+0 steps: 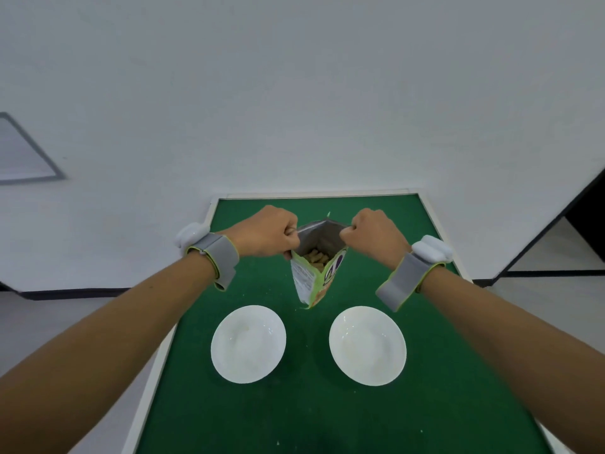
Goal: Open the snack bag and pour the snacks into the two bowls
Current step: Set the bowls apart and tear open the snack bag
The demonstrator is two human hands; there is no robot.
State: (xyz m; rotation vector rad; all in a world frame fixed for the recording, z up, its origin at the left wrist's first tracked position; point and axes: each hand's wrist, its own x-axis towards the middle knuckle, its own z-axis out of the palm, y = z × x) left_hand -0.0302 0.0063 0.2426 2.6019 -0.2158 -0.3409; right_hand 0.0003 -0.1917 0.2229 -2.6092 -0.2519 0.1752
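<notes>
nearest, below the grip, two white bowls sit on the green table, the left bowl under the left wrist side and the right bowl under the right, well apart from each other and with no snacks clearly showing inside; between and just beyond them hangs the snack bag, held off the table, its bottom corner pointing down toward the gap between the bowls, its mouth pulled wide so pale snacks show against the silver lining. the left hand is clenched on the left edge of the mouth and the right hand on the right edge, each pinching the top rim; both wrists wear grey bands.
</notes>
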